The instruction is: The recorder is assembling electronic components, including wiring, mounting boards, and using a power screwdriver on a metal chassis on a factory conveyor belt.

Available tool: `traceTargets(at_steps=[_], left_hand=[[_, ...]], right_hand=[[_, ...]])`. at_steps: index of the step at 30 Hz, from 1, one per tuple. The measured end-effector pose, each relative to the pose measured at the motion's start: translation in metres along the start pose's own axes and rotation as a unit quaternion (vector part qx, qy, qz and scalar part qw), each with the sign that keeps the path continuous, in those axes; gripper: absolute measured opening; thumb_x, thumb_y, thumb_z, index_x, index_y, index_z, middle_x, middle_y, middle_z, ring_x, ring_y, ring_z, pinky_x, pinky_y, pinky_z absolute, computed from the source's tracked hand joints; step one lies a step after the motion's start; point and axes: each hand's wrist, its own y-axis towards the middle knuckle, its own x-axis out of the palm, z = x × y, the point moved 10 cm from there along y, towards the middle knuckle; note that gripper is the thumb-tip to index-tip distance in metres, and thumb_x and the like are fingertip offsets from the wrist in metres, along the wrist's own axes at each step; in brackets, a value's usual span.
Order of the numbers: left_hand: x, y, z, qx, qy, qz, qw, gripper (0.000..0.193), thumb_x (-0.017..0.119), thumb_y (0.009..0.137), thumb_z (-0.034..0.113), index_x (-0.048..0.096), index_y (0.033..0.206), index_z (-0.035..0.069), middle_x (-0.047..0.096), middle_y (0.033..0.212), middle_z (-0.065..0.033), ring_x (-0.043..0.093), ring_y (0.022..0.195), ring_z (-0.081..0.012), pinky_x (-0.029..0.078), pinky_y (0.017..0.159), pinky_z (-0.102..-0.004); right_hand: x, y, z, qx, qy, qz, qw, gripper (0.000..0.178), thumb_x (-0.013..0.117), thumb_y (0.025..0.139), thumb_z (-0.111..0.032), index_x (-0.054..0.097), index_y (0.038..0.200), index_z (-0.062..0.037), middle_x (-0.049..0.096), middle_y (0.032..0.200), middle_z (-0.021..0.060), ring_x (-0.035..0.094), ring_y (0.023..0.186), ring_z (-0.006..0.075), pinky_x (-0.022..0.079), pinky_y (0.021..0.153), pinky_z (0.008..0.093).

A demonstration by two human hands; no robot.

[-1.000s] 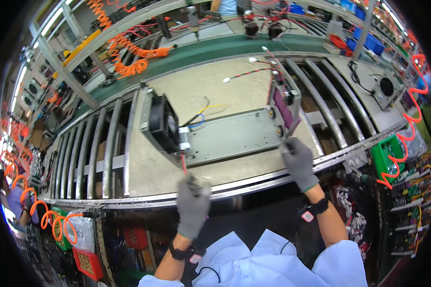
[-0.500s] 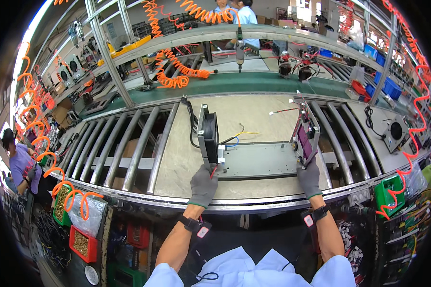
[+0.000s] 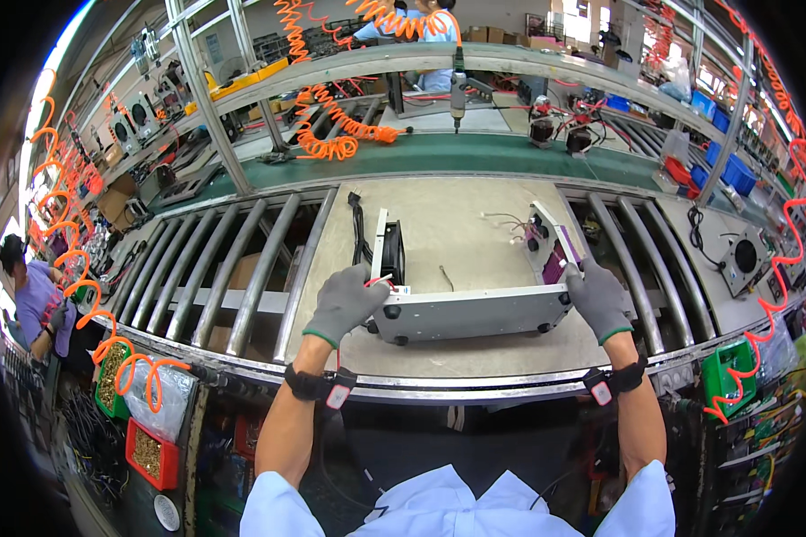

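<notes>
A grey U-shaped metal chassis [image 3: 475,316] is tilted up on the board in front of me, its underside with black feet facing me. My left hand [image 3: 345,300], in a grey glove, is closed on its left near corner. The gloved right hand [image 3: 598,300] grips the right near corner. Inside the left upright panel sits a black fan [image 3: 392,254]. The right panel carries a purple part [image 3: 557,261] and small fittings with thin wires. Behind the left panel lies a black cable [image 3: 360,237]. The tilted base hides most of the chassis interior.
Metal rollers [image 3: 219,277] flank the pale work board [image 3: 457,199] on both sides. Beyond it runs a green belt [image 3: 501,154], with a hanging screwdriver [image 3: 458,98] above. A red bin [image 3: 152,455] of small parts stands lower left; a green bin [image 3: 727,376] lower right. One person works far left.
The chassis has gone from lying flat on its base to tilted, underside toward me. Both hands have moved up and outward along its near corners.
</notes>
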Motion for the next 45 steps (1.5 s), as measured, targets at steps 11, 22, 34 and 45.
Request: traceTargets(at_steps=[11, 22, 34, 45], left_hand=[[-0.027, -0.031, -0.015, 0.239, 0.131, 0.133, 0.953, 0.017, 0.065, 0.098, 0.018, 0.059, 0.085, 0.008, 0.066, 0.076, -0.0114, 0.069, 0.072, -0.0326, 0.053, 0.060, -0.0435], [0.018, -0.043, -0.055, 0.119, 0.200, 0.275, 0.933, 0.056, 0.068, 0.092, 0.031, 0.055, 0.138, 0.002, 0.057, 0.136, -0.0283, 0.058, 0.120, -0.0444, 0.046, 0.103, -0.0542], [-0.161, -0.311, -0.244, -0.148, 0.179, 0.368, 0.900, 0.015, 0.064, 0.095, 0.013, 0.067, 0.106, 0.004, 0.069, 0.101, -0.0194, 0.067, 0.094, -0.0397, 0.054, 0.083, -0.0491], [-0.252, -0.473, -0.488, -0.431, 0.240, 0.026, 0.870, 0.035, 0.081, 0.080, 0.030, 0.079, 0.106, 0.007, 0.076, 0.108, -0.0209, 0.073, 0.103, -0.0367, 0.057, 0.093, -0.0459]], right_hand=[[-0.025, -0.067, -0.178, -0.328, 0.156, 0.029, 0.931, 0.049, 0.079, 0.086, -0.029, 0.062, 0.124, -0.0022, 0.067, 0.117, 0.0187, 0.066, 0.107, 0.0375, 0.054, 0.091, 0.0470], [0.056, -0.088, -0.350, -0.459, 0.125, -0.036, 0.879, 0.079, 0.086, 0.075, -0.046, 0.060, 0.132, 0.0016, 0.057, 0.142, 0.0228, 0.051, 0.138, 0.0380, 0.048, 0.105, 0.0485], [0.032, -0.101, -0.332, -0.495, 0.130, 0.020, 0.859, 0.083, 0.086, 0.076, -0.033, 0.052, 0.145, -0.0019, 0.048, 0.154, 0.0235, 0.051, 0.138, 0.0403, 0.045, 0.108, 0.0513], [0.030, -0.092, -0.237, -0.437, 0.058, -0.001, 0.898, 0.070, 0.084, 0.079, -0.036, 0.055, 0.135, -0.0064, 0.065, 0.111, 0.0137, 0.065, 0.101, 0.0320, 0.050, 0.088, 0.0478]])
